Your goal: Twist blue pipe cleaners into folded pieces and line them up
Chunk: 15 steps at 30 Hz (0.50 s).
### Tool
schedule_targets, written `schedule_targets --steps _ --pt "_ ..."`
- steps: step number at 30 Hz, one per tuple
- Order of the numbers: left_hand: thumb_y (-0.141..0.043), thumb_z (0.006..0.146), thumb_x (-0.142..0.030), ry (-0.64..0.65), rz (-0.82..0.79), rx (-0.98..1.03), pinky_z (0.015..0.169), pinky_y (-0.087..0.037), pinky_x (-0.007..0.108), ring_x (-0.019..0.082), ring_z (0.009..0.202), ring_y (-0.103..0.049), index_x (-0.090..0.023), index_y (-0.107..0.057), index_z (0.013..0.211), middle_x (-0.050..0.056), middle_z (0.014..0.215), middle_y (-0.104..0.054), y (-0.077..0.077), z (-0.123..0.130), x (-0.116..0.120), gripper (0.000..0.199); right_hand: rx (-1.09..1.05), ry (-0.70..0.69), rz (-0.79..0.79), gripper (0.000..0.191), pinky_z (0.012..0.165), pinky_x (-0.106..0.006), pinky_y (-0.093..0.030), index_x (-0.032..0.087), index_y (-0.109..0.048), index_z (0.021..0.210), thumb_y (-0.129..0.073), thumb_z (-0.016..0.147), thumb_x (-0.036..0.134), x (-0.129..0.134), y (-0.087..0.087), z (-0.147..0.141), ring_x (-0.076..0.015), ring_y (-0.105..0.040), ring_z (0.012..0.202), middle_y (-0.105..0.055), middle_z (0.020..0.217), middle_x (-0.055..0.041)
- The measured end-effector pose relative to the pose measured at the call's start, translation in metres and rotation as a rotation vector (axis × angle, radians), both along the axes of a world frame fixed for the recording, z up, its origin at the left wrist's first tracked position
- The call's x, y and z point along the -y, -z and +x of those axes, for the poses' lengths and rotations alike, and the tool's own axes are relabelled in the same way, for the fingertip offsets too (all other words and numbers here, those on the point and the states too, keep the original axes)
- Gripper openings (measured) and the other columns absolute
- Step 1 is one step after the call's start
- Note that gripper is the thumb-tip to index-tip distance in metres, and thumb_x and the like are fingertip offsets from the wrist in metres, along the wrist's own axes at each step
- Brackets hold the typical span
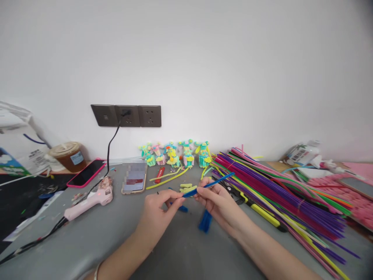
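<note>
A blue pipe cleaner (217, 181) runs between my two hands above the grey table (122, 241). My left hand (160, 212) pinches its left end between thumb and fingertips. With thumb and forefinger closed, my right hand (217, 200) grips it further along, and its free end sticks out up and to the right. Below the right hand is a bundle of short blue pipe cleaner pieces (205, 221); whether the hand touches it I cannot tell. Another blue piece (182, 208) lies behind my left fingers. Several short yellow-green pieces (188, 189) lie just beyond the hands.
Several pastel pipe cleaner figures (171, 154) stand along the wall. To the right lie bundled long pipe cleaners (279, 194), black pliers (233, 192) and a yellow cutter (265, 215). At left are a pink glue gun (89, 204), two phones (87, 173) and a lidded drink cup (68, 156).
</note>
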<state>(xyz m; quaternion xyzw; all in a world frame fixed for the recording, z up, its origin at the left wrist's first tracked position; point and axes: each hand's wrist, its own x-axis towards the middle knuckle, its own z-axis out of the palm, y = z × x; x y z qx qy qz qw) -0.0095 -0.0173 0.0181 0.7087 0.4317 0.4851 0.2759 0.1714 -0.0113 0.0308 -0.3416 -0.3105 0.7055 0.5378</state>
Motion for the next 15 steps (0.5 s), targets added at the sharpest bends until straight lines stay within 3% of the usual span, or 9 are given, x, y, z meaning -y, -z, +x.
schedule_targets --steps 7,10,15 --pt "-0.067 0.079 -0.022 -0.091 0.087 -0.066 0.060 -0.047 0.024 0.015 0.058 -0.062 -0.023 -0.074 0.077 0.002 0.072 -0.074 -0.0075 -0.0034 0.0030 0.008 -0.065 -0.056 -0.098 0.038 0.069 -0.019 -0.051 0.020 -0.057 0.076 -0.089 0.057 0.026 0.0040 -0.0015 -0.0022 -0.0090 -0.064 0.065 -0.062 0.064 0.0068" --pt "-0.064 0.078 -0.017 -0.041 0.085 -0.096 0.060 -0.044 0.024 0.016 0.061 -0.059 -0.023 -0.070 0.073 0.002 0.070 -0.070 -0.0062 -0.0013 0.0027 0.010 0.018 -0.054 -0.020 0.038 0.065 -0.019 -0.048 0.020 -0.055 0.076 -0.088 0.058 0.029 0.0025 -0.0002 -0.0002 -0.0090 -0.061 0.063 -0.061 0.064 0.0062" --pt "-0.072 0.075 -0.023 0.070 0.022 -0.158 0.069 -0.044 0.026 0.019 0.075 -0.060 -0.021 -0.072 0.078 0.005 0.080 -0.066 -0.0030 0.0005 -0.0034 0.004 0.356 0.010 0.188 0.038 0.054 -0.019 -0.038 0.019 -0.053 0.073 -0.085 0.062 0.036 -0.0028 0.0030 0.0039 -0.0082 -0.052 0.057 -0.055 0.059 0.0062"
